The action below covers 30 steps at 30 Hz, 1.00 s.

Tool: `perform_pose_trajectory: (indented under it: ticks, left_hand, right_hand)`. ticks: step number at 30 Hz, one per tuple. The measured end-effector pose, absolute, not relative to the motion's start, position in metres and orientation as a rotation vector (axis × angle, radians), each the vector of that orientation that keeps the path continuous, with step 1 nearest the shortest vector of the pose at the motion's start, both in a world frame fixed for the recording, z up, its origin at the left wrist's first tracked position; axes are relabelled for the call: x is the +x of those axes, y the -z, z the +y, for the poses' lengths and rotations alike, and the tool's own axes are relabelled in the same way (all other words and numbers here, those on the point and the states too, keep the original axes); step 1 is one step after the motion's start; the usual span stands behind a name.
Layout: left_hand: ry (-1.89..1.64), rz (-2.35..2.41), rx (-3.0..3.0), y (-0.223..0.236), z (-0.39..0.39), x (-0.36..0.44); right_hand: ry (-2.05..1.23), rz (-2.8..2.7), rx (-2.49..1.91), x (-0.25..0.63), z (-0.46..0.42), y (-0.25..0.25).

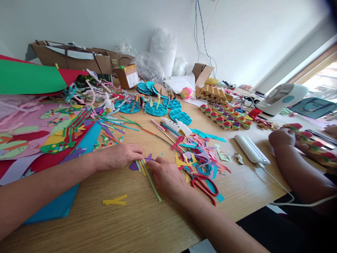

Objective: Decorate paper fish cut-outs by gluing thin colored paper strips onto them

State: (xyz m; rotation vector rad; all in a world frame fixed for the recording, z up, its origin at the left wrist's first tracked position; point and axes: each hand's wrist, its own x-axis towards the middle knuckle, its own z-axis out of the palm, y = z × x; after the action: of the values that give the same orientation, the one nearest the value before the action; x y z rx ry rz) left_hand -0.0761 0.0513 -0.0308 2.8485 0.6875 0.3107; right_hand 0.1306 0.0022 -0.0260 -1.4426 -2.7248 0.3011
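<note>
A purple paper fish point(133, 166) lies flat on the wooden table in front of me. Narrow green and yellow paper strips point(152, 183) cross its body and run past its lower edge. My left hand point(123, 155) presses closed fingertips on the strips and the upper edge of the fish. From the right, my right hand point(167, 175) grips near the tail with curled fingers; its fingertips partly hide the fish. Two short yellow strips point(115, 200) lie crossed nearer to me. Red-handled scissors point(204, 186) rest right of my right hand, beside colourful paper scraps point(196, 154).
At left, a pile of paper fish point(58, 145) lies on coloured sheets. Glue bottles point(172, 124) and blue woven discs point(156, 109) stand further back. A white power bank point(252, 149) trails a cable. At right, another person's hand point(282, 137) holds a painted egg carton point(306, 135).
</note>
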Motion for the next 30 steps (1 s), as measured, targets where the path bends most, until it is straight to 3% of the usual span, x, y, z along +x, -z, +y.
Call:
perform_pose_trajectory:
  ticks: [30]
  left_hand:
    - [-0.259,0.694,2.895,0.0276,0.0514,-0.0739]
  right_hand:
    - [-0.236,-2.721,-1.413,0.1312,0.0004,0.0288]
